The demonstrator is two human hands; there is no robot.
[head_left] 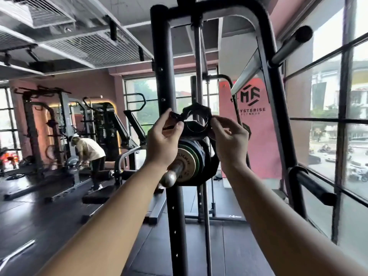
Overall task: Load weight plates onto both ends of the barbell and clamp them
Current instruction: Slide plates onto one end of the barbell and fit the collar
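While the clamp (196, 114) is held above the bar (172, 174), left grip (162, 144) pinching its lever (175, 116), right grip (229, 140) pinching its ring (208, 117) (plates (188, 162) loaded below).

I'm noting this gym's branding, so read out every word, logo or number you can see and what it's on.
"MF": logo on the red banner.
"YSTERISE": same banner, under the logo; its start is hidden.
Line beneath that: too blurred to read.
"OGUE": face of the outer weight plate on the barbell; start not visible.
Small marks lower on that plate: unreadable.
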